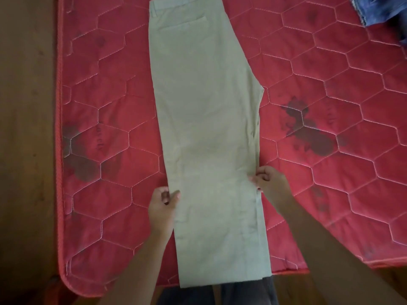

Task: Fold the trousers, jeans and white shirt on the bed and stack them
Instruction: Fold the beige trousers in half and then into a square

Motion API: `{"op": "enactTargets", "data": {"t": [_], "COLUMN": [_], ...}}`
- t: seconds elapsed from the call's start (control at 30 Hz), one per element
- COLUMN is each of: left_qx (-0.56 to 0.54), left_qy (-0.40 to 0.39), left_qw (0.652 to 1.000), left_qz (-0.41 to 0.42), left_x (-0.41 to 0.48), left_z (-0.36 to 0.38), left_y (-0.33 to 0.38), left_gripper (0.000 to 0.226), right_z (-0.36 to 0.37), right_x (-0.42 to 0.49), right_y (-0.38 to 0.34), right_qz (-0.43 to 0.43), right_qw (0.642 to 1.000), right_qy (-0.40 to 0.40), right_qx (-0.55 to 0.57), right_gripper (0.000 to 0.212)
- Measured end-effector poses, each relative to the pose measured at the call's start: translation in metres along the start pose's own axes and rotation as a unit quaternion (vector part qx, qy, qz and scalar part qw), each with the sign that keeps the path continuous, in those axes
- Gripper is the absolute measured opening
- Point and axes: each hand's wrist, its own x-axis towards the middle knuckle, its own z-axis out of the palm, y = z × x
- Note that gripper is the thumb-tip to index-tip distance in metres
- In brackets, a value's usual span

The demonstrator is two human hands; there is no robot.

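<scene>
Bed (330,69): a red mattress quilted in hexagons that fills most of the view. Its left edge and rounded near-left corner show, and its near edge runs along the bottom.
Floor (24,128): brown wood in a strip down the left side, seen again below the near edge of the bed.
Trousers (207,119): pale beige, laid flat and lengthwise down the middle of the bed, one leg folded on the other. The waistband lies at the far end and the hems reach just past the near edge.
Room beside the trousers: red quilt shows on both sides, with a wider stretch on the right. The left side ends at the corded mattress edge.
Stains (308,126): dark patches on the quilt to the right of the trousers, with others near the left edge.
Jeans (378,9): blue denim bunched in the far-right corner, well apart from the trousers and cut off by the frame.
Right hand (272,183): its fingers are curled and pinch the right side seam on the lower leg.
Left hand (161,208): its thumb lies on top and its fingers are tucked at the left edge, pinching the cloth slightly nearer the hems than the right hand.
Back pocket (187,23): faces up, just below the waistband.
</scene>
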Motion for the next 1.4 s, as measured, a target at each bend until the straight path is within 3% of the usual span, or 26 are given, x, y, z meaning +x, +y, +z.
{"op": "enactTargets", "data": {"t": [0.17, 0.43, 0.6, 0.8, 0.93, 1.1, 1.27, 1.4], "left_qx": [-0.04, -0.034, -0.041, -0.016, -0.007, 0.049, 0.047, 0.01], "left_qy": [0.007, -0.004, 0.009, -0.004, -0.053, -0.089, -0.062, -0.031], "left_qw": [0.999, 0.997, 0.993, 0.996, 0.996, 0.994, 0.997, 0.999], "left_qz": [-0.03, -0.069, -0.107, -0.091, -0.066, -0.033, -0.004, -0.041], "left_x": [-0.031, -0.078, -0.102, -0.133, -0.141, -0.144, -0.152, -0.158], "left_z": [-0.005, -0.017, -0.018, -0.024, -0.028, -0.028, -0.023, -0.017], "left_y": [-0.011, -0.043, -0.067, -0.084, -0.084, -0.086, -0.092, -0.096], "left_gripper": [0.011, 0.006, 0.014, 0.011, 0.009, 0.029, 0.032, 0.024], "right_z": [0.006, 0.008, 0.007, 0.004, 0.001, -0.006, -0.013, -0.009], "right_x": [-0.027, -0.073, -0.093, -0.115, -0.118, -0.118, -0.123, -0.137], "right_y": [0.029, 0.069, 0.093, 0.111, 0.11, 0.112, 0.123, 0.134], "right_qz": [0.029, 0.02, 0.002, -0.016, -0.026, -0.028, -0.034, -0.043], "right_qw": [0.999, 0.999, 0.998, 0.995, 0.989, 0.986, 0.987, 0.987], "right_qy": [0.024, 0.002, -0.004, -0.036, -0.064, -0.058, -0.022, -0.027], "right_qx": [0.023, -0.044, -0.068, -0.091, -0.133, -0.157, -0.156, -0.153], "right_gripper": [0.017, 0.009, 0.003, 0.021, 0.012, 0.011, 0.006, 0.014]}}
